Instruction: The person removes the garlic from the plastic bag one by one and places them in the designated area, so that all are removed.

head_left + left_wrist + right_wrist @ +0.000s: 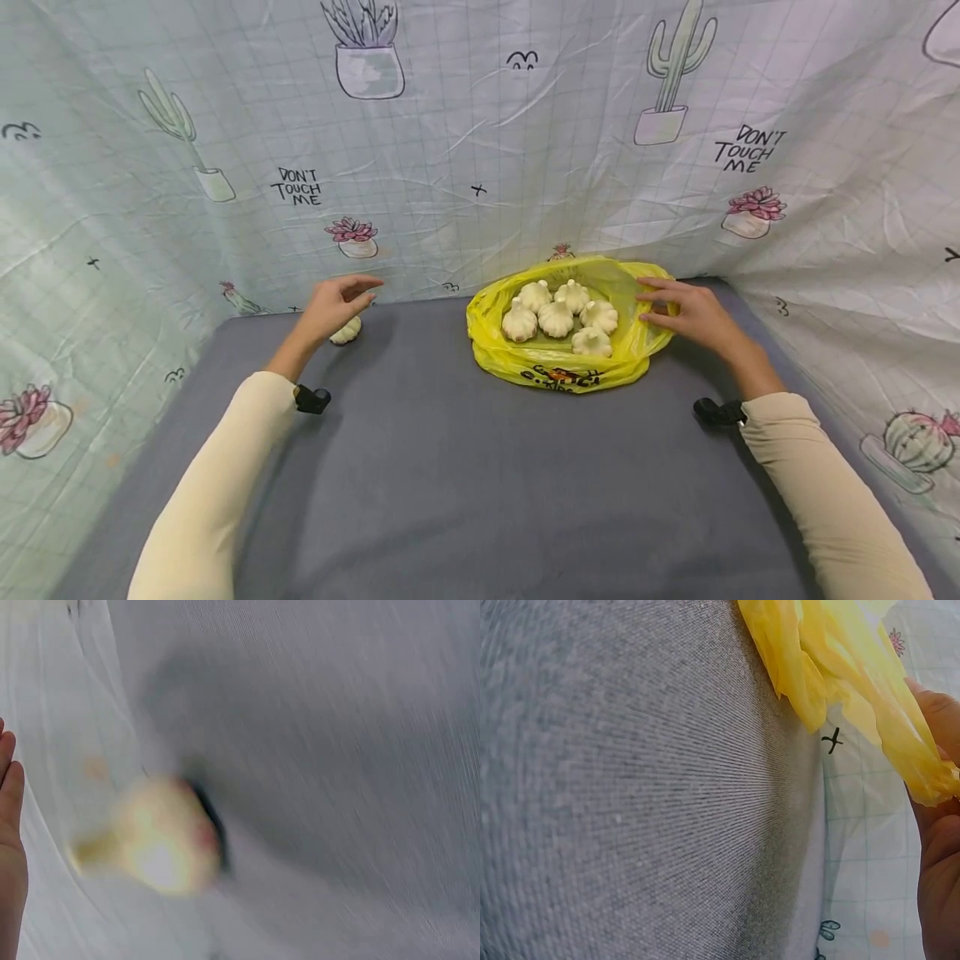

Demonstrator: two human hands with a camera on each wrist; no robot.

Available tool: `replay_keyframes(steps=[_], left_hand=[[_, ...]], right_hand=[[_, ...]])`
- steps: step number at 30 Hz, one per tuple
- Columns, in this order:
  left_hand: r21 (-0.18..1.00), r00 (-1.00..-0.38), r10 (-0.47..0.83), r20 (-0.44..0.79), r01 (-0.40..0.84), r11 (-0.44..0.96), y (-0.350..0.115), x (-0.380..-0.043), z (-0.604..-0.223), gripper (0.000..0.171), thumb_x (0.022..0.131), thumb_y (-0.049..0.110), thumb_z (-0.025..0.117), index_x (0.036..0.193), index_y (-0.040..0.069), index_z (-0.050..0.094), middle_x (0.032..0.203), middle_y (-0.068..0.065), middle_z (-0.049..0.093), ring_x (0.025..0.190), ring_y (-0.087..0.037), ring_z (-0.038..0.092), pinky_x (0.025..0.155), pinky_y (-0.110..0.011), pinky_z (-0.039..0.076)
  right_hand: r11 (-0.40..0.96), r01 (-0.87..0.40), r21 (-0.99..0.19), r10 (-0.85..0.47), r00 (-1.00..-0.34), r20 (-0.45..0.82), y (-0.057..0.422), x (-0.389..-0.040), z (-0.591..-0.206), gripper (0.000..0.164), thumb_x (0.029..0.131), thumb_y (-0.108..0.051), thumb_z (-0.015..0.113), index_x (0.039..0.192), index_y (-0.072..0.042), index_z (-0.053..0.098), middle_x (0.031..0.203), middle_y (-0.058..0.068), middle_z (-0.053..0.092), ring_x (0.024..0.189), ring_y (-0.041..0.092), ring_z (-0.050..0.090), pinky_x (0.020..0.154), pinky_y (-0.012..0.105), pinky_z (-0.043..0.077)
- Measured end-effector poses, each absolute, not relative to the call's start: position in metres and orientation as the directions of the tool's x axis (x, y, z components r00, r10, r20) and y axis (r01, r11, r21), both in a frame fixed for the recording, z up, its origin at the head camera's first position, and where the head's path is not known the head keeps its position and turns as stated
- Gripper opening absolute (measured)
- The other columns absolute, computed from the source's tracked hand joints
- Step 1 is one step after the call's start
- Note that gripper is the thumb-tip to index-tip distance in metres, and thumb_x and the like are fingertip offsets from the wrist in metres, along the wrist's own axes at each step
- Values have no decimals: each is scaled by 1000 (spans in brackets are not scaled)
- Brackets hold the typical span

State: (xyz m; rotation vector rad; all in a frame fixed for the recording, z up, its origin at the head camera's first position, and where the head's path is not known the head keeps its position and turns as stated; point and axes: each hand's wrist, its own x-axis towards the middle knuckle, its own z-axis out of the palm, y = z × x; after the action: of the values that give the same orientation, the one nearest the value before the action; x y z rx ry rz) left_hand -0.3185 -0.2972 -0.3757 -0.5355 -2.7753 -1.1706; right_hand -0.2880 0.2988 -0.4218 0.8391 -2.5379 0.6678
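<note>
At the table's far left, a garlic bulb (346, 331) is partly hidden below my left hand (339, 308). The fingers of that hand are spread from the thumb and hold nothing. In the left wrist view the garlic bulb (161, 840) is blurred and apart from the hand (11, 847) at the left edge. A yellow plastic bag (562, 371) stands with its mouth wide, several garlic bulbs (556, 318) inside. My right hand (693, 315) pinches the bag's right rim. The right wrist view shows a gathered bit of yellow plastic (922, 769) between thumb and fingers.
A grey cloth (480, 483) covers the table. Behind it and along both sides hangs a pale curtain (465, 142) printed with cacti, close to the bag's back. A black wrist camera (312, 399) sits on the left wrist and another black camera (716, 412) on the right.
</note>
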Motion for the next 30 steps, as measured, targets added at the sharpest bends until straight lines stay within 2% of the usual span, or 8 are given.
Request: replay_keyframes(steps=[7, 11, 17, 19, 24, 25, 30], left_hand=[[609, -830, 469, 301, 546, 575, -233, -308, -366, 30, 100, 5, 63, 129, 8, 70, 130, -11, 68, 127, -29, 61, 105, -48, 49], [597, -778, 545, 311, 607, 525, -201, -303, -364, 29, 100, 5, 63, 128, 7, 71, 128, -10, 70, 124, -26, 63, 104, -46, 51], [633, -746, 611, 266, 613, 473, -162, -292, -362, 29, 102, 8, 62, 130, 5, 69, 128, -11, 70, 122, -27, 64, 104, -45, 51], [648, -742, 620, 253, 606, 461, -151, -289, -362, 29, 102, 9, 62, 130, 5, 69, 129, -10, 69, 121, -28, 65, 109, -47, 46], [672, -722, 644, 251, 609, 422, -126, -283, -363, 31, 102, 11, 62, 132, 5, 67, 131, -15, 68, 120, -32, 65, 107, -47, 48], [670, -717, 648, 257, 616, 415, -122, -283, -363, 31, 102, 11, 63, 132, 5, 67, 131, -16, 68, 120, -32, 65, 102, -46, 53], [657, -707, 655, 267, 630, 413, -103, -281, -362, 32, 102, 16, 64, 133, 7, 67, 131, -15, 67, 119, -27, 66, 102, -44, 53]], right_hand=[[698, -641, -320, -442, -737, 511, 297, -287, -424, 34, 82, -11, 86, 114, -5, 78, 135, 16, 65, 53, -1, 43, 48, 19, 34], [694, -654, -303, -455, -724, 519, 296, -286, -421, 34, 82, -10, 86, 114, -5, 78, 135, 17, 65, 53, -2, 43, 47, 19, 34], [696, -650, -305, -459, -730, 507, 296, -284, -418, 34, 82, -11, 85, 115, -5, 78, 136, 16, 64, 53, -3, 43, 47, 20, 35], [699, -647, -304, -462, -733, 498, 296, -283, -419, 35, 82, -12, 85, 115, -6, 78, 136, 16, 64, 54, -3, 43, 47, 21, 35], [700, -653, -289, -467, -725, 507, 297, -282, -420, 35, 81, -13, 86, 115, -6, 78, 135, 17, 64, 54, -3, 42, 47, 21, 34], [701, -652, -288, -464, -724, 511, 297, -283, -420, 35, 81, -12, 86, 115, -6, 78, 135, 17, 64, 54, -3, 42, 47, 21, 34], [694, -660, -288, -461, -715, 526, 298, -284, -419, 37, 79, -11, 87, 114, -5, 78, 134, 18, 65, 54, -2, 43, 48, 19, 33]])
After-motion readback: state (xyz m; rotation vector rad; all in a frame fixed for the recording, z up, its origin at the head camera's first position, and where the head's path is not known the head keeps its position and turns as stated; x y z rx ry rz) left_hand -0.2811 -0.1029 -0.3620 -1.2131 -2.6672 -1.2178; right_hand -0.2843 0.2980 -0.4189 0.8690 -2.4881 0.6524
